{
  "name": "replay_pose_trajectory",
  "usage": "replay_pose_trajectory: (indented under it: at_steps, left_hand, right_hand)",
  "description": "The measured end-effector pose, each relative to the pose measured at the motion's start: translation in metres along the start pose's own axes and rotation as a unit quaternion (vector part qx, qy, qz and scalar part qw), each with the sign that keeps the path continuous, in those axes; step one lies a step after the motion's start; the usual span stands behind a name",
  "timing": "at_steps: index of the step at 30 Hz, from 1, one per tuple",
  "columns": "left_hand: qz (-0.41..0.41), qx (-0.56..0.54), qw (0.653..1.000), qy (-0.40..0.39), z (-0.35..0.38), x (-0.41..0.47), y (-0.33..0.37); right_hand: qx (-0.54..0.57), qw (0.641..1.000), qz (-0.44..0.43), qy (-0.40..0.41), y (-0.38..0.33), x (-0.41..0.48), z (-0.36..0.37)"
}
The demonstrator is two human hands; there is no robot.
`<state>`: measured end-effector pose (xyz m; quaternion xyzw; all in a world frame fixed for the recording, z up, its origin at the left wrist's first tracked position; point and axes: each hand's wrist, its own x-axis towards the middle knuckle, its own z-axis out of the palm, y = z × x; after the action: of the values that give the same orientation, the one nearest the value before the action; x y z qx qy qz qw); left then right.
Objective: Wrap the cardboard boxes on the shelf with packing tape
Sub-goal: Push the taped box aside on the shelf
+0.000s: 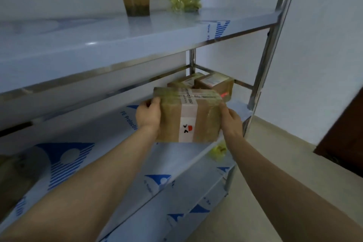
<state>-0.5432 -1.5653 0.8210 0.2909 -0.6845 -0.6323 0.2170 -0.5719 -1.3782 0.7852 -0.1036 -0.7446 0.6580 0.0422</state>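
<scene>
Over the right end of the middle shelf [110, 133], the box [188, 118] sits between both hands, in front of two more boxes [214, 83] at the back corner. The left hand [148, 116] clasps its left side, thumb hooked over the top edge, and the right hand [231, 122] clasps the right side. Glossy tape already bands it. Best to grip evenly, hold the box level, and avoid knocking the pair behind.
</scene>
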Motion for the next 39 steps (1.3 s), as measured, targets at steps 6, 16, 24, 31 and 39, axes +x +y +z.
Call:
replay_pose_trajectory:
  at_steps: [6,16,24,31,39]
  left_hand:
    - [-0.027,-0.03,0.989,0.142,0.055,0.024,-0.009]
    - [-0.062,0.024,0.949,0.309,0.089,0.02,-0.015]
    - [-0.057,-0.019,0.925,0.376,0.067,0.053,-0.022]
    - [-0.081,-0.025,0.925,0.371,0.058,0.107,-0.035]
    - [-0.081,-0.051,0.946,0.311,0.065,0.144,-0.029]
  right_hand:
    - [0.002,0.988,-0.033,-0.151,0.001,0.092,0.0]
    - [-0.059,0.94,-0.058,-0.331,-0.006,0.169,0.02]
    - [-0.092,0.912,-0.089,-0.39,-0.016,0.181,0.088]
    - [-0.134,0.909,-0.087,-0.385,-0.026,0.204,0.144]
    - [-0.125,0.917,-0.061,-0.375,-0.024,0.226,0.168]
